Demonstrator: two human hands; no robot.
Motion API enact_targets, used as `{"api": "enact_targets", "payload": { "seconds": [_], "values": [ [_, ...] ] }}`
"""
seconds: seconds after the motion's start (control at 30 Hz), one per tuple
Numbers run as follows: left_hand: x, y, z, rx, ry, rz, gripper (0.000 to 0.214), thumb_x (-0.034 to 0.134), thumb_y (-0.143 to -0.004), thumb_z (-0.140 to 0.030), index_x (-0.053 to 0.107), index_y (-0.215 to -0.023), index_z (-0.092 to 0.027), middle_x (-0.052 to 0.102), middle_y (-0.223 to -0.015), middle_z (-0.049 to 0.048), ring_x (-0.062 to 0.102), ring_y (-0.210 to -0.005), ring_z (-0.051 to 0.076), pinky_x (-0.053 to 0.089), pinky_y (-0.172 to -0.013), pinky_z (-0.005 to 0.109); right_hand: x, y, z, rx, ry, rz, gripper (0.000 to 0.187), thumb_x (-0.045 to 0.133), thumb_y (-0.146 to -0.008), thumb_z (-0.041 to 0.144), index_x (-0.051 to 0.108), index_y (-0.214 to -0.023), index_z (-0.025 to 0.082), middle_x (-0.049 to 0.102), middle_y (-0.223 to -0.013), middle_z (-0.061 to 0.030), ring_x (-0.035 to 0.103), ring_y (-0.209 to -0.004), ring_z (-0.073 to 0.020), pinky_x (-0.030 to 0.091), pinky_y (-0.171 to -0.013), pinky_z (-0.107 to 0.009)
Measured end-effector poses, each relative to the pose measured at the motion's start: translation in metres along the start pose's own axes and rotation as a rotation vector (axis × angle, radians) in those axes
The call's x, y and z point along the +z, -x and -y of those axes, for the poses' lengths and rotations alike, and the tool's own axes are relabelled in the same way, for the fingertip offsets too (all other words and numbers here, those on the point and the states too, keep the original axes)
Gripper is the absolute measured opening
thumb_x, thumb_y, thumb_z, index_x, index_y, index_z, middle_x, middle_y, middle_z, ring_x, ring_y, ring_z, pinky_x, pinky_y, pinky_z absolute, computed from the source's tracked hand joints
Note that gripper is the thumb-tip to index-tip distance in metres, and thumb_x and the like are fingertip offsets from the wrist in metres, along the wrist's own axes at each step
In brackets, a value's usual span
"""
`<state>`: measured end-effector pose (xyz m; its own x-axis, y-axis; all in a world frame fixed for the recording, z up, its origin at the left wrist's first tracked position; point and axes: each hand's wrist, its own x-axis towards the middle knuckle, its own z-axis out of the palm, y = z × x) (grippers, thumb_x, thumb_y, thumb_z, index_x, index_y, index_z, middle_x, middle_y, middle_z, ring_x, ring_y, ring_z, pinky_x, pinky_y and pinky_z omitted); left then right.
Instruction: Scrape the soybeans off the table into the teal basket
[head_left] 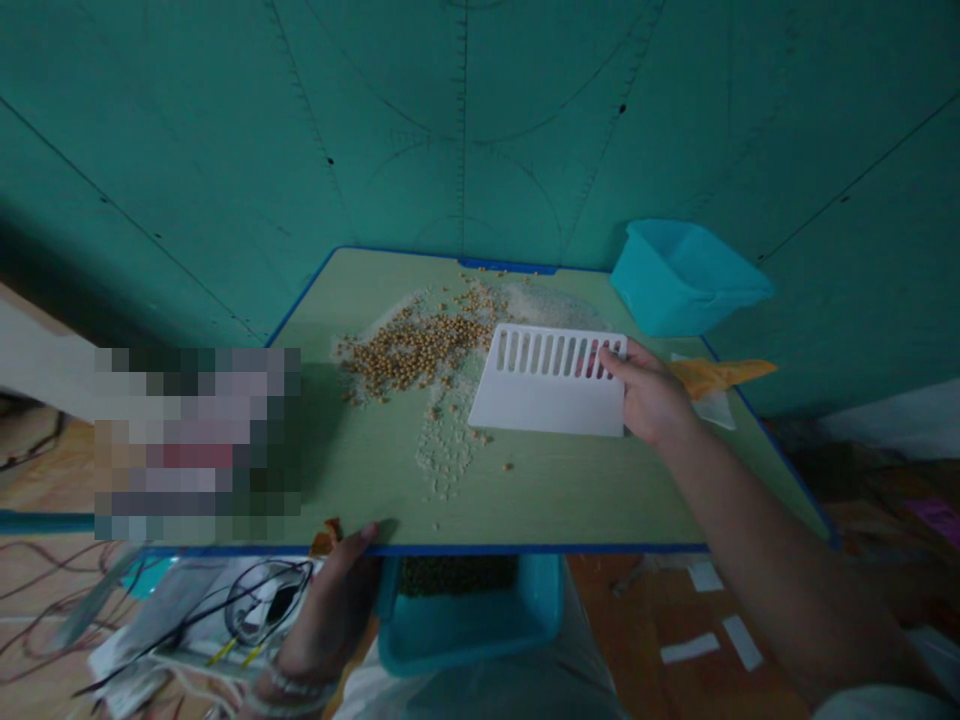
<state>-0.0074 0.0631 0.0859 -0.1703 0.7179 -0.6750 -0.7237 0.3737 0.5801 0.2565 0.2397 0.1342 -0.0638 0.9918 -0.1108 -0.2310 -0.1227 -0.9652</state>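
My right hand [654, 395] grips the right end of a white plastic scraper [551, 402] with a row of slots, thumb over its top face. It lies low over the table, beside a spread of yellow soybeans [420, 345] and white rice grains [444, 455]. My left hand [341, 595] is at the table's front edge, closed at the left rim of a blue plastic bin [465, 645]; its thumb shows and its other fingers are mostly hidden. Small dark green grains [457, 575] lie in the bin, which sits over my lap.
A second blue bin [675, 290] stands at the table's back right corner. Near it lies an orange piece [720, 378] on a clear sheet. The blue-edged table [600, 490] meets a green wall. Cables and a white tray [225, 655] are at lower left.
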Motion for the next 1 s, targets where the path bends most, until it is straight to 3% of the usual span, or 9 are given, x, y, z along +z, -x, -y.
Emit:
{"api": "enact_targets", "payload": {
  "seconds": [0.4, 0.7, 1.0],
  "values": [
    [-0.006, -0.004, 0.001, -0.013, -0.044, 0.021, 0.014, 0.070, -0.061, -0.025, 0.072, -0.074, -0.019, 0.075, -0.069, -0.0005, 0.067, -0.081, 0.022, 0.054, -0.067, 0.025, 0.000, 0.002, 0.005, 0.043, -0.007, -0.009, 0.018, 0.072, -0.059, 0.030, 0.060, -0.071, 0.022, 0.063, -0.058, 0.0029, 0.057, -0.052, -0.0135, 0.044, -0.057, -0.030],
    [-0.007, -0.006, 0.003, -0.023, -0.034, 0.080, 0.015, 0.064, -0.068, -0.027, 0.072, -0.078, -0.019, 0.075, -0.072, 0.0025, 0.067, -0.084, 0.025, 0.052, -0.078, 0.033, 0.001, 0.010, 0.000, 0.082, 0.028, 0.098, 0.022, 0.073, -0.058, 0.033, 0.060, -0.071, 0.021, 0.063, -0.060, 0.0031, 0.056, -0.051, -0.0119, 0.043, -0.052, -0.026],
    [-0.004, -0.005, 0.003, -0.020, -0.024, 0.100, 0.016, 0.061, -0.070, -0.026, 0.072, -0.075, -0.016, 0.075, -0.073, 0.0044, 0.066, -0.086, 0.025, 0.048, -0.082, 0.031, 0.012, 0.021, -0.004, 0.109, 0.009, 0.151, 0.027, 0.076, -0.054, 0.034, 0.061, -0.072, 0.021, 0.066, -0.062, 0.0025, 0.059, -0.054, -0.0126, 0.046, -0.054, -0.026]
  ]
}}
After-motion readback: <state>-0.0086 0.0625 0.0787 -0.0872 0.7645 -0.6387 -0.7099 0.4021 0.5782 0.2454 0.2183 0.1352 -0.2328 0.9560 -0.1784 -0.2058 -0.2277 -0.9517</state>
